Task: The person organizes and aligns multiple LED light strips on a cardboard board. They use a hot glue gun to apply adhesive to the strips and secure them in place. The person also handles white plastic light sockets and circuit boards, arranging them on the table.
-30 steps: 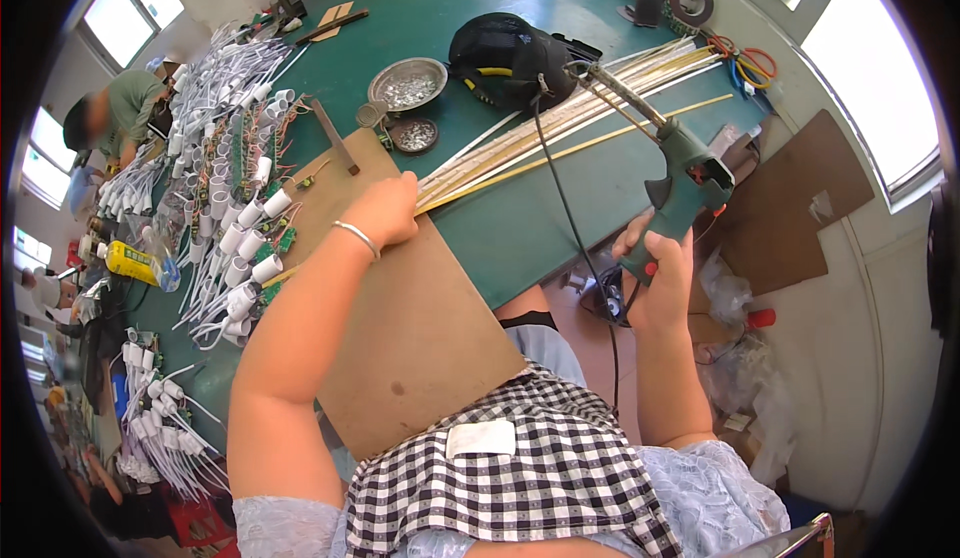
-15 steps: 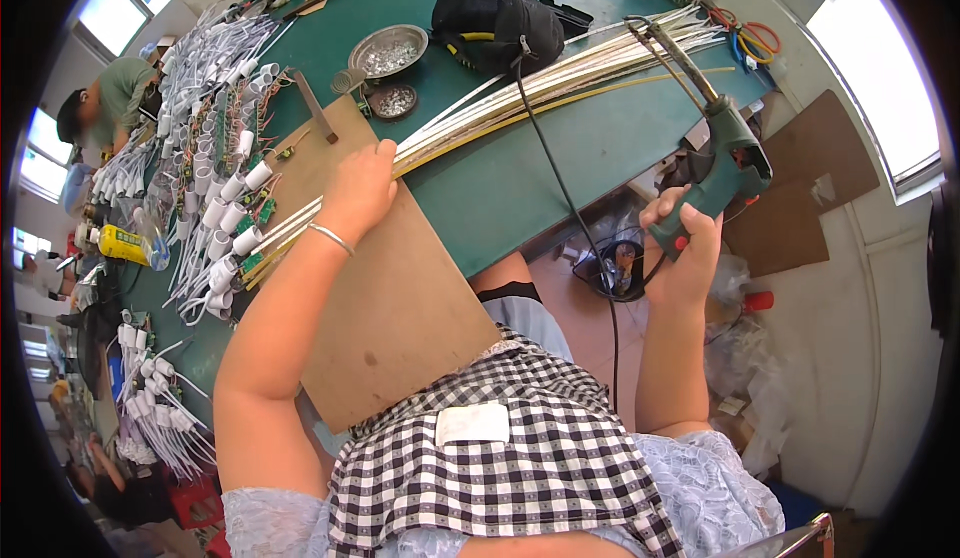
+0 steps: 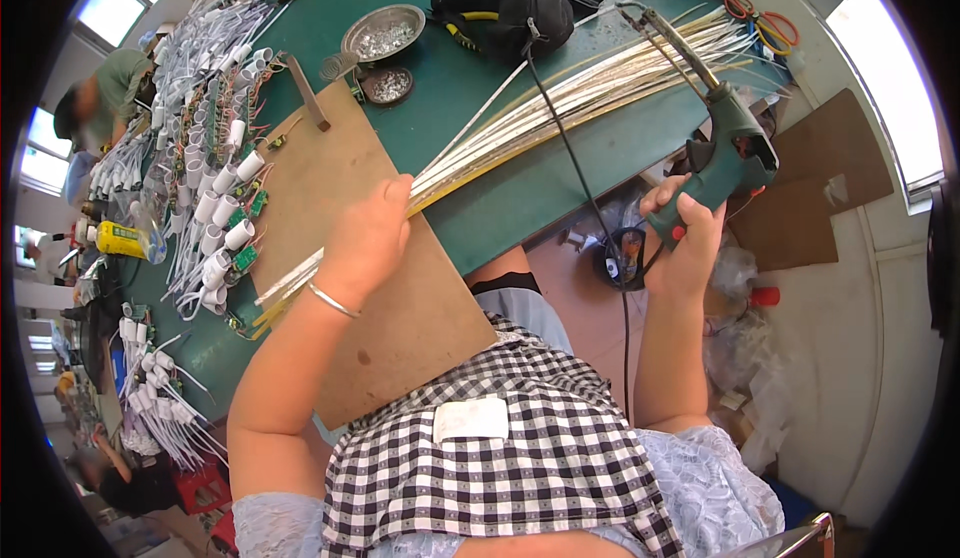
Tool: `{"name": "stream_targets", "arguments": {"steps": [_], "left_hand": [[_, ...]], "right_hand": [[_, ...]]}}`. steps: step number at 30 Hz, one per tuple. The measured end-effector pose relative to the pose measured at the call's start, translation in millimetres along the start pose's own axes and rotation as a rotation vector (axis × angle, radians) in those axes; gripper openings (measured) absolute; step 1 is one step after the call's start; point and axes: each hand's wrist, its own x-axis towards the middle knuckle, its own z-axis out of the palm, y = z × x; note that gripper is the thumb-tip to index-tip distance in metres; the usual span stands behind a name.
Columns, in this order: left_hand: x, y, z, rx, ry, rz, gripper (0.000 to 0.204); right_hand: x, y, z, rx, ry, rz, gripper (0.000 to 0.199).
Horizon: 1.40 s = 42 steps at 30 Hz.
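Note:
My left hand (image 3: 370, 233) is closed round a bundle of long thin white and yellowish strips (image 3: 570, 108) above a brown board (image 3: 400, 328). The strips fan out to the far right, and their short ends stick out past my wrist on the left. In my right hand (image 3: 685, 248) is a green pistol-shaped soldering gun (image 3: 715, 188), its metal tip and thin feed tube pointing up and to the left over the table. A black cord (image 3: 567, 143) hangs across the strips. Some of my left fingers are hidden behind the hand.
Many white cylinders with wires and small green circuit boards (image 3: 225, 213) crowd the left. A metal bar (image 3: 305, 93) lies at the board's far edge. Beyond are a metal bowl (image 3: 383, 33), a small round dish (image 3: 388, 86) and a black bag (image 3: 495, 8). A person (image 3: 115, 88) sits far left.
My left hand, with the strips in it, has shifted slightly nearer and to the right. The strips' far ends are spread wider. My right hand still holds the soldering gun in nearly the same place.

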Motion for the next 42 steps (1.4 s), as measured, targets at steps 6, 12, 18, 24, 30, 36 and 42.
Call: {"name": "stream_targets", "arguments": {"steps": [6,12,18,24,30,36,42], "left_hand": [[-22,13,-8,-0.023,-0.073,-0.093,0.052],[-14,5,-2,-0.006,-0.039,-0.077,0.054],[-13,0,-3,-0.010,-0.088,-0.012,0.074],[-17,-10,-1,-0.089,-0.164,0.001,0.078],[-35,4,17,-0.015,-0.087,-0.010,0.075],[-32,2,16,-0.067,-0.054,0.033,0.080],[-50,7,10,0.019,-0.014,0.020,0.091]], "right_hand": [[8,8,1,-0.023,-0.017,-0.025,0.034],[20,20,6,-0.042,-0.041,-0.049,0.035],[79,33,-16,-0.031,-0.002,-0.191,0.039],[122,50,-21,0.046,0.065,-0.188,0.046],[146,88,11,-0.027,0.004,-0.093,0.057],[114,32,23,-0.316,0.117,-0.265,0.036],[72,7,120,-0.340,-0.286,0.136,0.033]]}}
